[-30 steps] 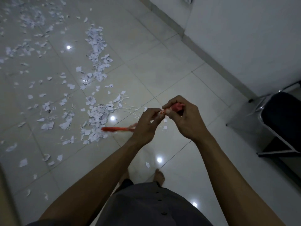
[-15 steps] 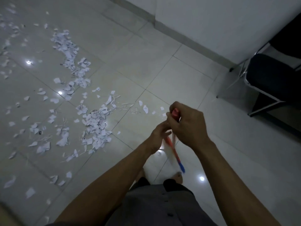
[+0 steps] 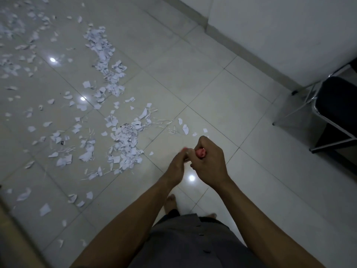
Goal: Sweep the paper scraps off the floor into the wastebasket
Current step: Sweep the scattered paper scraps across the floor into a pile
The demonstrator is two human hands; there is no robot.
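Right hand (image 3: 209, 163) grips the red handle (image 3: 201, 152); left hand (image 3: 176, 167) is against it, blurred, so its grip cannot be told. Paper scraps (image 3: 123, 149) lie scattered on the tiled floor (image 3: 212, 93), left of both hands. A black chair (image 3: 336, 113) stands at right, beside the wall (image 3: 280, 26).

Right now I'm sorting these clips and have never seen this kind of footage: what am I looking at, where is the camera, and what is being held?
There is no machine here. The single picture comes from a camera worn on a person's head, looking forward and down. The right hand grips the end of a red handle, probably a broom's; the rest of it is hidden. The left hand is right beside it, too blurred to tell whether it grips. White paper scraps lie strewn over the tiled floor, mostly to the left. A black chair stands by the wall on the right. No wastebasket shows.
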